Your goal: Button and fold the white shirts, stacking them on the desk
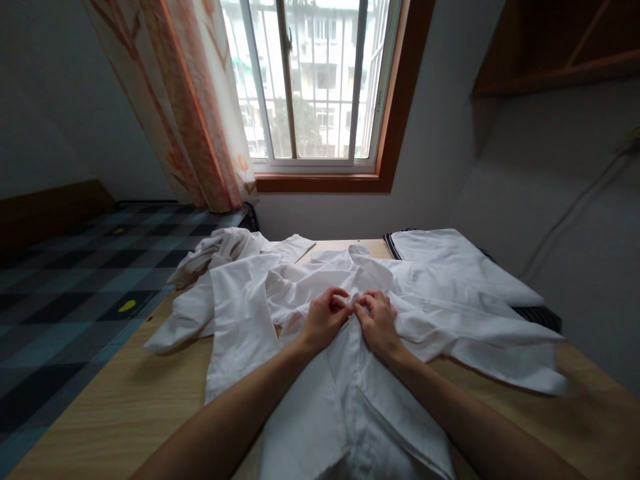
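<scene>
A white long-sleeved garment, like a shirt or coat (310, 400), lies spread over the wooden table with its lower part towards me. My left hand (327, 313) pinches the cloth along its front, close below the collar (367, 263). Right beside it, my right hand (376, 317) pinches the same front edge, the fingertips of both hands nearly touching. Whatever small part lies between the fingers, such as a button, is hidden. One sleeve (505, 347) stretches out to the right across the table.
Crumpled white cloth (230, 247) lies at the table's back left. A folded white garment (440, 250) sits on dark striped cloth (537, 317) at the back right. The wooden table (165, 393) adjoins a checked bed (65, 287). Behind are a window (315, 87) and curtain (185, 100).
</scene>
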